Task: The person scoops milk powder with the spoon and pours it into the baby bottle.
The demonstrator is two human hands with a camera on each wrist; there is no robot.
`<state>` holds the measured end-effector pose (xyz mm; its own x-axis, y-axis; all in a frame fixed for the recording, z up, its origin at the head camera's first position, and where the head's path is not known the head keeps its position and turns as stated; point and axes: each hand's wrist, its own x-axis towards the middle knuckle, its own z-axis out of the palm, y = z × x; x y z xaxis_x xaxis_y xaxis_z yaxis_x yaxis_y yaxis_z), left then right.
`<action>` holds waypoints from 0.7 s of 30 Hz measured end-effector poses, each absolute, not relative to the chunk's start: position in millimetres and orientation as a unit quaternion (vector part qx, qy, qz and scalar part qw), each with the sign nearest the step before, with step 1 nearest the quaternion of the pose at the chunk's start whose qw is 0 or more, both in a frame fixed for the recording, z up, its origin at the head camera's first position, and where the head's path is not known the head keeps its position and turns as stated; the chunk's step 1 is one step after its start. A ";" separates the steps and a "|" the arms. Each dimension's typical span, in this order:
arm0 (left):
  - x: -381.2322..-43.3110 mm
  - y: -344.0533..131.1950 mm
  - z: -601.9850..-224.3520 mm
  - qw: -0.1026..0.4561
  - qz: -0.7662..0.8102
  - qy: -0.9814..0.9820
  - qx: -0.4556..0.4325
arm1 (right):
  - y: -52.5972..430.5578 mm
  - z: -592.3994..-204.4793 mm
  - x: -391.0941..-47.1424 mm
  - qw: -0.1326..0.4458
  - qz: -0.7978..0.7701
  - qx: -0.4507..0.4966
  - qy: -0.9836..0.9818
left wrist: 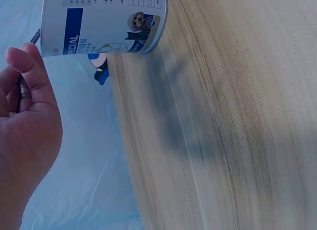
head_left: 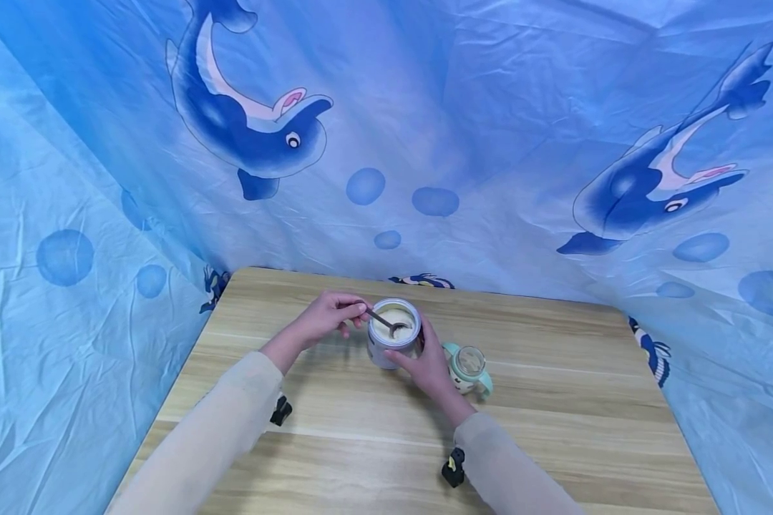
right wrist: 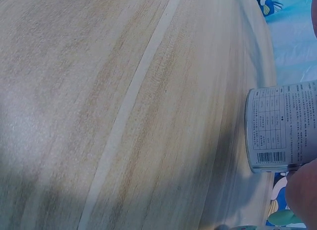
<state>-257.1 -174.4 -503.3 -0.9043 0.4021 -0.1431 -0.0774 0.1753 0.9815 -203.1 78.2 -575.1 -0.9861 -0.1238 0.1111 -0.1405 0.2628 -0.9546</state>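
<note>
My left hand pinches the handle of a dark spoon between thumb and fingers. The spoon's bowl dips into pale powder inside an open-topped tin. Around the tin's right side my right hand is wrapped, thumb at the front. In the left wrist view the tin shows a printed label with a dog on it, and the left hand is close beside. The right wrist view shows a text panel and barcode on the tin, with part of the right hand at the edge.
A small mint-green cup with handles and a clear lid stands just right of the right hand. The wooden table is enclosed by blue dolphin-print cloth at the back and sides.
</note>
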 end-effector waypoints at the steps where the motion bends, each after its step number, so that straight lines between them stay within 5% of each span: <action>1: -257.1 -174.9 -503.8 0.191 0.635 0.740 0.110 | 78.2 -575.2 -203.3 0.007 0.600 0.085 -0.795; 21: -267.3 -185.6 -500.1 0.247 0.593 0.752 0.148 | 73.9 -554.6 -197.2 0.006 0.600 0.083 -0.796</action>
